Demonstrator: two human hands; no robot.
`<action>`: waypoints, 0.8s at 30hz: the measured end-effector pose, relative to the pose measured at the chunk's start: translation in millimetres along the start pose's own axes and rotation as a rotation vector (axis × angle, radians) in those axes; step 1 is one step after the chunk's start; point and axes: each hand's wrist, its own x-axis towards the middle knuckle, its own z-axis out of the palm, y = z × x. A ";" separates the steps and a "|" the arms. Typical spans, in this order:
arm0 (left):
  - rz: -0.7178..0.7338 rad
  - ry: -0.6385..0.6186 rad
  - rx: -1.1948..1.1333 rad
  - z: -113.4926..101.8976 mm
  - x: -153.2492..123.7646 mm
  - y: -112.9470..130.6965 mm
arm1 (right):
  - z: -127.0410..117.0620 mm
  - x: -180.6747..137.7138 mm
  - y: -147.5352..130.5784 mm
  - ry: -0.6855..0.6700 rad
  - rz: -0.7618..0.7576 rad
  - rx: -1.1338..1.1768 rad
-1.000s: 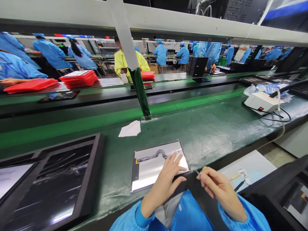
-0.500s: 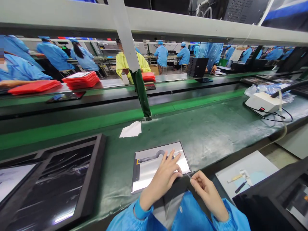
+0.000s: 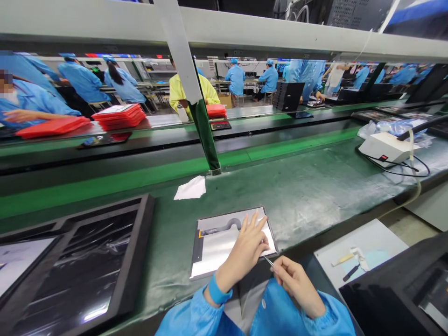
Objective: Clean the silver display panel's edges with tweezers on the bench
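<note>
A flat display panel [image 3: 215,252] with a silvery back and a dark ribbon cable [image 3: 219,229] lies on the green bench. My left hand [image 3: 243,245] rests on its right part, with several fingers stretched out and spread. The left thumb and index finger are bent close together near the panel's front edge; whether anything is between them I cannot tell. Just in front of that edge, my right hand [image 3: 296,280] pinches a thin, pointed metal tool [image 3: 269,261]. Its tip is at the edge of the panel, close to the left thumb.
Left of the panel stands a black foam-edged tray [image 3: 140,242] with dark, film-covered screens. A white paper [image 3: 191,188] lies behind the panel. At right are a white device [image 3: 383,148] with cables and a white board [image 3: 381,233] holding small tools. Co-workers sit beyond the green post [image 3: 206,137].
My left hand has shifted slightly right on the panel. The right hand has lowered a little and moved left, and more of the metal tool shows. The panel has hardly moved.
</note>
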 end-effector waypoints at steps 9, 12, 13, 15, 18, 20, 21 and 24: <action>0.051 0.085 0.281 6.0 -38.3 15.6 | 10.1 5.9 11.6 0.003 0.101 0.165; 0.113 0.023 0.288 5.8 -30.9 25.9 | 12.1 2.6 9.8 0.023 0.088 0.133; 0.140 0.003 0.271 5.3 -25.3 27.1 | 12.4 1.4 8.8 0.032 0.076 0.116; 0.194 -0.025 0.222 4.0 -12.4 24.7 | 12.9 -0.4 6.3 0.055 0.043 0.084; 0.158 0.018 0.176 3.1 0.2 13.8 | 14.0 -0.9 3.3 0.099 -0.021 0.066; 0.082 0.070 0.167 3.9 -1.5 7.1 | 14.6 0.2 3.3 0.101 -0.027 0.083; 0.049 0.090 0.166 4.6 -5.4 5.1 | 14.7 0.9 3.9 0.093 -0.016 0.096; -0.008 0.128 0.193 8.3 -23.9 6.6 | 15.1 2.4 5.9 0.066 0.033 0.131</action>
